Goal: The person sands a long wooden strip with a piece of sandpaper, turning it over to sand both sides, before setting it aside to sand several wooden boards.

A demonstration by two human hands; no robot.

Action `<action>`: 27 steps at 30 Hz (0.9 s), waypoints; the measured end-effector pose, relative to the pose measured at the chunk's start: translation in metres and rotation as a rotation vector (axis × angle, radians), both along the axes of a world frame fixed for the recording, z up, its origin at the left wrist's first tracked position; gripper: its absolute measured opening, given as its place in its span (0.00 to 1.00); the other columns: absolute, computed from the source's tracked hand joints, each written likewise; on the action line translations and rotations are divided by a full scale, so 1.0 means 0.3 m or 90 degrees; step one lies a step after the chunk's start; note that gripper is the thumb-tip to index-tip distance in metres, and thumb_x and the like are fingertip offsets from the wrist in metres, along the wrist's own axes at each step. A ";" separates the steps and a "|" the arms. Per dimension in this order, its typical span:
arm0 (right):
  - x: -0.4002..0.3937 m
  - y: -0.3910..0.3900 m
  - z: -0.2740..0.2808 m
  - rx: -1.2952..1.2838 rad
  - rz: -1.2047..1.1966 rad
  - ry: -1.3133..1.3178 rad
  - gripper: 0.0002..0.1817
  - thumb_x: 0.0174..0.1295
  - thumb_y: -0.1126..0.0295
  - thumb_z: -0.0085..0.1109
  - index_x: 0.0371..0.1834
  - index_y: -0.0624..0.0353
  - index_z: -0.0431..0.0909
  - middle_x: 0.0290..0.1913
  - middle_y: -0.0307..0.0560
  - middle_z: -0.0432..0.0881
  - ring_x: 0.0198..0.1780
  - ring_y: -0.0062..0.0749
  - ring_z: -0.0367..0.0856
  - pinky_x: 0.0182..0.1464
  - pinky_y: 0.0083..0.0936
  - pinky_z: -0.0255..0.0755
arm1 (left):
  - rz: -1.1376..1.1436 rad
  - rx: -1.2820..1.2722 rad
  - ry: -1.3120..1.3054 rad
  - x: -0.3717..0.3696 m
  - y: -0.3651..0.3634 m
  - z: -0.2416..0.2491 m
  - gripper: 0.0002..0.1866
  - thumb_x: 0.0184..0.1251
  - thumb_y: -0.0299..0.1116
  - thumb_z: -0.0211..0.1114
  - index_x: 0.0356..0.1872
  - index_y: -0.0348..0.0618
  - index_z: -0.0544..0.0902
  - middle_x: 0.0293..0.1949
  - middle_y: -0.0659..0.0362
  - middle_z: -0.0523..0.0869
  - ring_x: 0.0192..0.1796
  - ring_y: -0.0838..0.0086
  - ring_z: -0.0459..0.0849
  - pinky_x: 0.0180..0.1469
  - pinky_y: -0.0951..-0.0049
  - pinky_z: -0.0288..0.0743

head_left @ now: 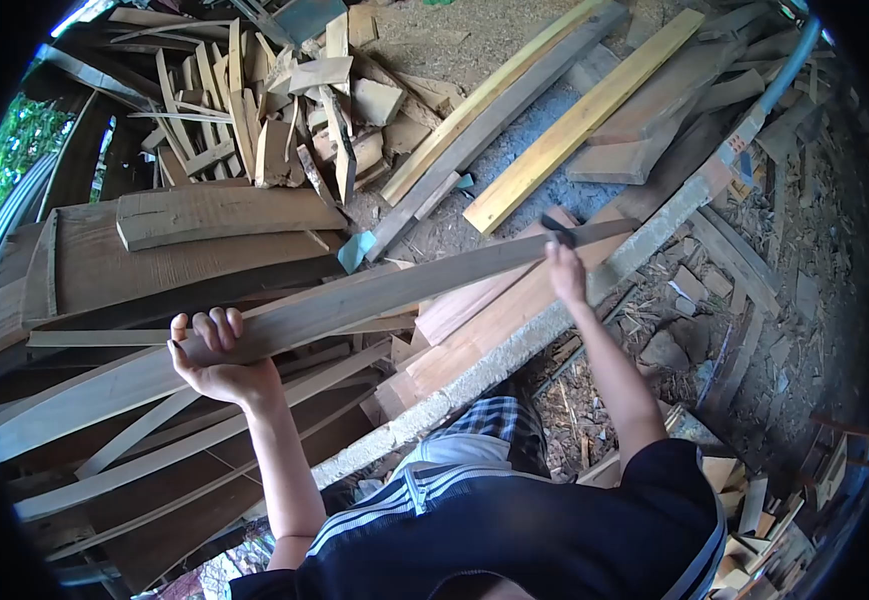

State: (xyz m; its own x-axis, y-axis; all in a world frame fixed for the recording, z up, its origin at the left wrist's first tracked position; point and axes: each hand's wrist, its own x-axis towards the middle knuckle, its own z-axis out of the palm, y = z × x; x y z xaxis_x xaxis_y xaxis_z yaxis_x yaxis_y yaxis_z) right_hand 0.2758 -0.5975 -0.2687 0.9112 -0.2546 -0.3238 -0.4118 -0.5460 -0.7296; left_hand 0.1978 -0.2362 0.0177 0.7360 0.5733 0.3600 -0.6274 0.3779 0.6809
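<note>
While the left hand wrapped its fingers around the long board, the right hand closed on a dark object, too blurred to name, near the other end; board ran slantwise over the planks, yellow beam on the ground beyond

Two hands, one held board, one dark tool show.

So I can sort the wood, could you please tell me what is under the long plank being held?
Past the near edge of the long plank, a pinkish board and a curved strip show lower down; what it covers directly cannot be seen.
</note>
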 end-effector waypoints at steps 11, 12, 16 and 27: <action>0.218 -0.305 -0.413 -0.161 -0.014 -0.004 0.27 0.69 0.47 0.37 0.46 0.61 0.76 0.51 0.62 0.77 0.55 0.57 0.74 0.56 0.47 0.67 | 0.022 0.019 0.016 0.074 0.024 0.048 0.13 0.68 0.41 0.48 0.37 0.41 0.72 0.17 0.64 0.57 0.20 0.77 0.56 0.24 0.76 0.56; 0.234 -0.362 -0.444 -0.164 -0.017 -0.005 0.27 0.69 0.47 0.37 0.46 0.61 0.76 0.51 0.62 0.77 0.55 0.57 0.74 0.56 0.47 0.67 | 0.008 0.013 0.016 0.077 0.035 0.055 0.13 0.68 0.41 0.48 0.36 0.41 0.72 0.17 0.64 0.58 0.19 0.77 0.56 0.24 0.76 0.55; 0.262 -0.345 -0.462 -0.180 -0.051 0.031 0.27 0.70 0.49 0.35 0.47 0.63 0.76 0.51 0.62 0.77 0.54 0.56 0.75 0.56 0.48 0.68 | -0.011 0.030 0.016 0.092 0.040 0.083 0.13 0.67 0.43 0.49 0.32 0.44 0.70 0.17 0.65 0.58 0.19 0.78 0.56 0.24 0.76 0.55; -0.059 0.090 0.085 0.068 0.114 -0.405 0.23 0.71 0.59 0.41 0.61 0.62 0.70 0.62 0.58 0.72 0.62 0.50 0.71 0.64 0.32 0.65 | -0.049 0.010 -0.005 0.088 -0.123 -0.019 0.17 0.68 0.49 0.52 0.36 0.45 0.74 0.18 0.64 0.62 0.22 0.76 0.59 0.30 0.75 0.61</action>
State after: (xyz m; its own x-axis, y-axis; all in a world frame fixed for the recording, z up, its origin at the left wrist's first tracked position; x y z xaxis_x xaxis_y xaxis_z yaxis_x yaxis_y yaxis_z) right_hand 0.2583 -0.5704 -0.2432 0.9582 -0.0783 0.2753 0.2064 -0.4777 -0.8540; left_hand 0.2242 -0.2731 0.0119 0.7749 0.5089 0.3748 -0.6024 0.4151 0.6818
